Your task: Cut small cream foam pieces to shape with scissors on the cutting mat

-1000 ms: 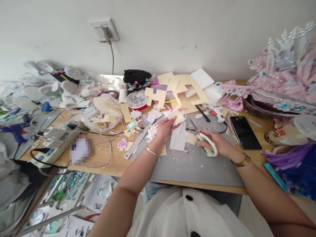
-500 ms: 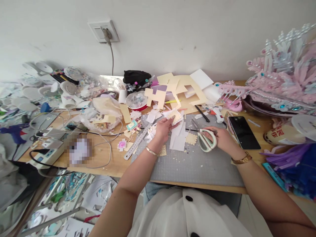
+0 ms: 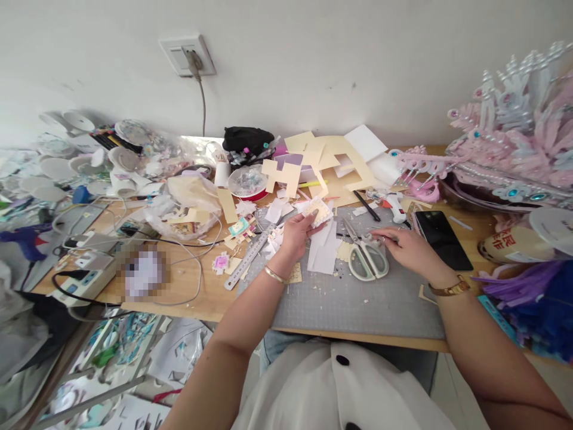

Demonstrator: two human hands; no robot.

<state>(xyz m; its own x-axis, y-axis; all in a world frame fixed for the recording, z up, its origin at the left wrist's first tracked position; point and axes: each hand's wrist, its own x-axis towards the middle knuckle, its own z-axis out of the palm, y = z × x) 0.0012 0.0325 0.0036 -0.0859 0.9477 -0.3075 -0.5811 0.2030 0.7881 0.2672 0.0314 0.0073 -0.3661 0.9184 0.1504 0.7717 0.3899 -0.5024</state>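
The grey cutting mat (image 3: 322,310) shows its surface along the front edge of the wooden table (image 3: 185,292), between the two forearms, with small scraps giving room to move; toward the back edge, heaped cream card sheets (image 3: 333,146) crowd it. The left hand (image 3: 299,236) pinches a scalloped cream card (image 3: 320,214) between thumb and fingers above the mat's back half. The right hand (image 3: 405,248) reaches in from the mat's right edge, fingers stretched toward the scissors (image 3: 369,261); whether they pinch or touch anything, I cannot tell. Half a second ago the scissors' loops hung on those fingers; now the scissors lie on the mat, blades toward the back edge, and the hand has shifted toward the right edge. The left hand and its card stay nearly put. White paper slips (image 3: 322,251) lie between the hands, a steel ruler (image 3: 246,261) slants across the mat's left edge, and a smartphone (image 3: 443,240) rests beyond its right edge. Pink beaded crowns (image 3: 505,140) pile at the table's back right, a power strip (image 3: 87,280) sits near the left, and a socket (image 3: 188,55) is on the white wall (image 3: 290,65).
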